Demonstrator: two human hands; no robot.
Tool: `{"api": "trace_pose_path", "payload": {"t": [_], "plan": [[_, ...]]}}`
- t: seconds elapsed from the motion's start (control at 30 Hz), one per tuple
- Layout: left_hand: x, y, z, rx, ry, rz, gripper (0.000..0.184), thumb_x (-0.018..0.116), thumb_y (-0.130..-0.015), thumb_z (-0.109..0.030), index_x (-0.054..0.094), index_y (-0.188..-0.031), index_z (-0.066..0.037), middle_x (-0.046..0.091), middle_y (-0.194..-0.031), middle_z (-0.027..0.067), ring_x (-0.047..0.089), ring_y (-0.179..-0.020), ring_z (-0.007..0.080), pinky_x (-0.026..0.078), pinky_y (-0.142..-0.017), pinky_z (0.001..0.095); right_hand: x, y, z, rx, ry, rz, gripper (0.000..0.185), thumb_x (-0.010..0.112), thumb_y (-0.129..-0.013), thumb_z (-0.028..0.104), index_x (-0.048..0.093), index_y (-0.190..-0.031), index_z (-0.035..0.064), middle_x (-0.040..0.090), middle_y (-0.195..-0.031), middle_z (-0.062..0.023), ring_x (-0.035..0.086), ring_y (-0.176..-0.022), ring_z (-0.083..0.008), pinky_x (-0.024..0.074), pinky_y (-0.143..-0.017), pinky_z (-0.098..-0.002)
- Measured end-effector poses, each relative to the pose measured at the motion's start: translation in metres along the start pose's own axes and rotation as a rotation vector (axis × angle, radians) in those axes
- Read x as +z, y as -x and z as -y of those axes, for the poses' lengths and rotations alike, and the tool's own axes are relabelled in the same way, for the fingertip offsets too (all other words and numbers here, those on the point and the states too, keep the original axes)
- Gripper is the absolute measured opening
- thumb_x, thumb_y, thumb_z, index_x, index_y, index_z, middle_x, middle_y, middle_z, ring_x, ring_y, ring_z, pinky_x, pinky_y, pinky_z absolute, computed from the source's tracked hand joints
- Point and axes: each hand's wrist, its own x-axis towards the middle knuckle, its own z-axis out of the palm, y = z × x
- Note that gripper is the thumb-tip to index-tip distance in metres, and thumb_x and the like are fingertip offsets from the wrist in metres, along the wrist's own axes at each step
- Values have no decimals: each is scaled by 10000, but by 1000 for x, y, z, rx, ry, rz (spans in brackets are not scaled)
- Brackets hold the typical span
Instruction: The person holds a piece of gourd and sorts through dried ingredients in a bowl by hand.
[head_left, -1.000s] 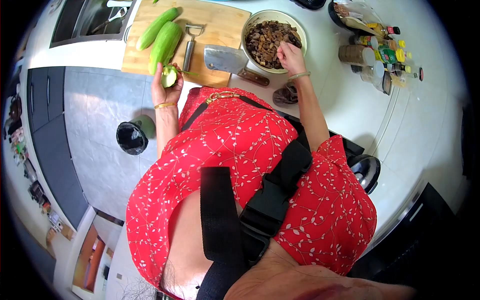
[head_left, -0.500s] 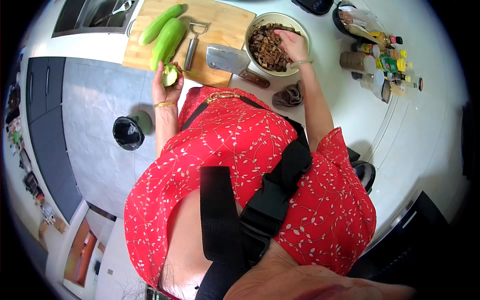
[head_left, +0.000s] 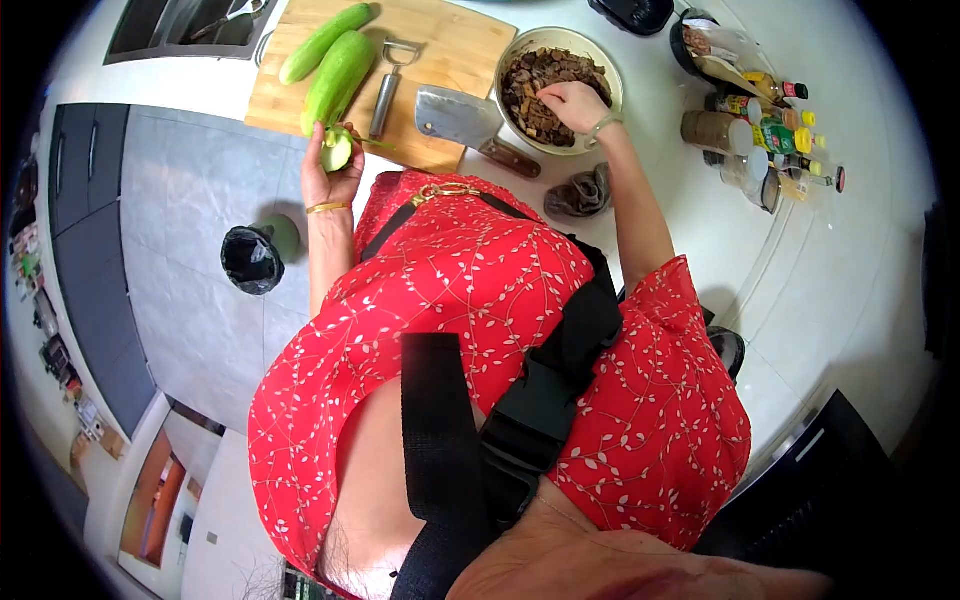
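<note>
My left hand (head_left: 324, 184) is closed around pale green vegetable trimmings (head_left: 338, 152), with a thin strip of peel sticking out to the right, at the front edge of the cutting board (head_left: 440, 35). Just beyond lie two long green gourds (head_left: 340, 80), side by side on the board. To their right is a metal peeler (head_left: 384, 100). A cleaver (head_left: 460, 115) rests near the board's right edge, its wooden handle over the counter. Over the round bowl (head_left: 612, 60) of brown chopped pieces (head_left: 535, 85), my right hand (head_left: 578, 106) has its fingertips pinched together at the contents; what they hold is hidden.
A crumpled dark cloth-like item (head_left: 580, 192) sits near the counter's front edge. Bottles and jars (head_left: 765, 145) crowd the right, below a dark bowl (head_left: 690, 45). A sink (head_left: 180, 28) is at upper left. A lined bin (head_left: 255, 258) stands on the floor.
My right hand has shifted slightly left and down within the bowl. The left hand stays nearly where it was, still around the trimmings.
</note>
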Motion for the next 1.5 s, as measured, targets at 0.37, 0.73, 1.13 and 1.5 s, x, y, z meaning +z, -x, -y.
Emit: {"api": "trace_pose_path", "payload": {"t": [0.37,0.73,1.13,1.5], "plan": [[1,0,0,-2,3,17,286,588,-797,-246,548,-872,27,582,-830,152,572,-744,222,502,-634,280,-6,-37,-11,197,160,-155,376,429,-776,129,509,-1133,40,599,-979,-144,584,-840,-245,435,-773,-313],[-1,0,0,-3,14,1,293,593,-795,-243,544,-883,32,581,-835,151,569,-748,226,504,-634,283,-4,-18,-11,57,-207,-51,234,447,-831,129,588,-1007,68,592,-729,-44,561,-622,-118,446,-606,-254],[-2,0,1,8,14,-9,288,595,-791,-243,545,-870,29,579,-828,157,567,-736,225,504,-629,280,-11,-63,-6,272,327,-111,208,600,-724,240,650,-907,155,617,-916,-89,581,-846,-250,452,-775,-334],[-1,0,2,18,20,-16,279,595,-793,-236,535,-894,17,579,-833,154,570,-748,227,503,-634,284,-5,-67,-16,232,218,-170,218,612,-695,217,657,-893,137,630,-826,-88,592,-775,-232,455,-729,-315]]}}
